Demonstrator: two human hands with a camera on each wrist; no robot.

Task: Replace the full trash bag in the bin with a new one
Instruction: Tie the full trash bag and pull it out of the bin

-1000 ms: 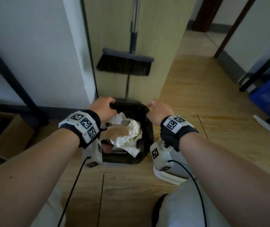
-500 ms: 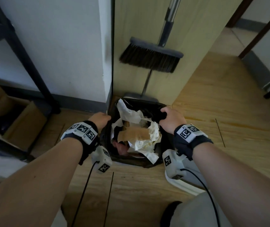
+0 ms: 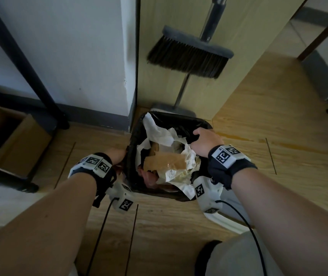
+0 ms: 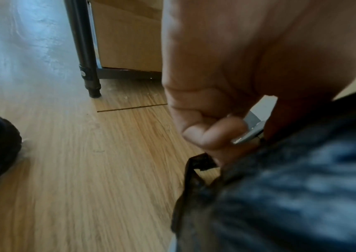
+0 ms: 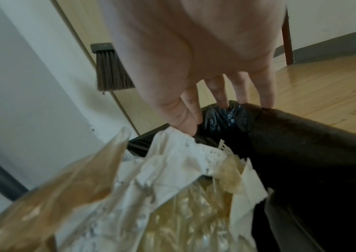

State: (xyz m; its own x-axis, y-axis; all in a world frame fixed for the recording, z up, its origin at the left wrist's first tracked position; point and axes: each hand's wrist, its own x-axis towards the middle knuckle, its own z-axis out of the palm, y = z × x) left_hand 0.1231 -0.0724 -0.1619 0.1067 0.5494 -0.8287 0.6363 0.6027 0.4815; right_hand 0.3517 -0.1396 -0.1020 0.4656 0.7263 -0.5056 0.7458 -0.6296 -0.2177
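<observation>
The full trash bag (image 3: 171, 162) sits in its bin on the floor between both grips: left hand (image 3: 117, 154) at nine o'clock pinches the rim, right hand (image 3: 205, 141) at two o'clock curls over it (lift runs straight up).

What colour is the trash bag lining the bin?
Black. The trash bag shows best in the head view, folded over the bin's rim around the paper waste.

One trash bag (image 3: 139, 136) — black, one broom (image 3: 187, 56), one dustpan (image 3: 171, 109), one cardboard box (image 3: 19, 140), two hands — left hand (image 3: 117, 154), right hand (image 3: 205, 141).
</observation>
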